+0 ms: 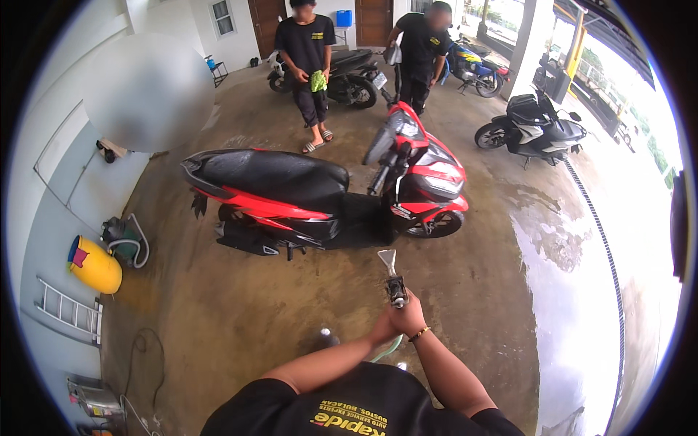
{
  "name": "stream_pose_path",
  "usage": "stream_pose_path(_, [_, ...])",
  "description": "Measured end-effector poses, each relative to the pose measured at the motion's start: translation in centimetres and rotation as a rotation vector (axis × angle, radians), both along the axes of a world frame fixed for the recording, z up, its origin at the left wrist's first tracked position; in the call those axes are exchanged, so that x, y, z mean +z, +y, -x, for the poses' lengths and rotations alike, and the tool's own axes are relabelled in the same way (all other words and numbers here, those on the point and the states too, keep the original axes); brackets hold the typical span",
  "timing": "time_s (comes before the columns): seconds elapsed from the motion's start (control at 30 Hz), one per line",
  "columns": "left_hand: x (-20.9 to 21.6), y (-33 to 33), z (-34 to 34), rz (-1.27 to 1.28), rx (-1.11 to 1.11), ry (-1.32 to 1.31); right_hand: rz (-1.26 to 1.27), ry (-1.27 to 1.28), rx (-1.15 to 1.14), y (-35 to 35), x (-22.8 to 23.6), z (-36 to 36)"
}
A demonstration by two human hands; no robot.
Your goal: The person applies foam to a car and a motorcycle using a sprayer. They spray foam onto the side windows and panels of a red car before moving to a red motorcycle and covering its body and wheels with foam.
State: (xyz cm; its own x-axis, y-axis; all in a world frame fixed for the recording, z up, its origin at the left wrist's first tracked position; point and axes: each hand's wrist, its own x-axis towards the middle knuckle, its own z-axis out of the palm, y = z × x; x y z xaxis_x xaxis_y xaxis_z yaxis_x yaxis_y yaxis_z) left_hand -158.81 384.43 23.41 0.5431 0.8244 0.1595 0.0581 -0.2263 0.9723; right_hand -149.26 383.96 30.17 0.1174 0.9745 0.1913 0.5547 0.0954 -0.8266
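My right hand (410, 314) is wrapped round the grip of a spray gun (396, 291) held out in front of me. The gun has a dark metal body and a clear, flat, fan-shaped nozzle (387, 260) pointing away from me. Pressed against the right hand, my left hand (387, 325) closes on the gun's grip too; its fingers are mostly hidden. A pale green hose (387, 350) runs down below my wrists. Just beyond the nozzle stands a red and black scooter (291, 207), its front to the right. The nozzle is apart from it.
One person (305, 51) holds a green cloth (318, 81); another (422, 51) bends beside the scooter's front. Other motorcycles (472, 69) stand behind. At left are a yellow drum (99, 267), a ladder (69, 309) and a dark hose (131, 360). The concrete floor (240, 305) is wet.
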Motion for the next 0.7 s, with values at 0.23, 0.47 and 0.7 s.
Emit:
stream_pose_path(0.23, [-3.1, 3.6, 7.7, 0.054, 0.011, -0.010, 0.129, 0.053, -0.022, 3.4, -1.2, 7.8])
stream_pose_path(0.47, [-4.7, 5.1, 8.7, 0.205, -0.094, -0.125, 0.179, -0.064, -0.014, 4.0, -2.6, 8.6])
stream_pose_path(0.7, [-6.3, 5.4, 5.5, -0.024, -0.309, -0.004, 0.116, -0.163, -0.094, 3.1, -5.5, 5.0])
